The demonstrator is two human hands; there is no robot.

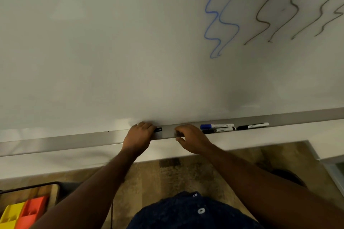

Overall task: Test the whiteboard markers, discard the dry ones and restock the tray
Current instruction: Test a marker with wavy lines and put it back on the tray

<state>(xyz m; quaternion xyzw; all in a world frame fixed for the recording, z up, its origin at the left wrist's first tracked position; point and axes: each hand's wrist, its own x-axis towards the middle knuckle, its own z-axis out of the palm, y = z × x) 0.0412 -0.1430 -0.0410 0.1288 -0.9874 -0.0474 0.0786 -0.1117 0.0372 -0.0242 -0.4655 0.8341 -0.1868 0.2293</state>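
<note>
A long grey marker tray [74, 140] runs along the bottom of the whiteboard [111, 42]. My left hand [139, 135] rests on the tray and grips a black marker [158, 129]; only its dark end pokes out to the right of my fingers. My right hand [190, 139] is a little to the right, with fingers curled on top of the tray and the thumb under its front lip. No marker shows in it. Further right in the tray lie a blue-capped marker [216, 126], a black-capped marker [218, 130] and another black marker [253, 126].
Blue squiggles [219, 15] and several thin black squiggles [275, 11] mark the board's upper right. A yellow bin [11, 215] and an orange bin [32, 210] sit in a dark-framed holder at the lower left. Patterned carpet [167, 176] lies below the board.
</note>
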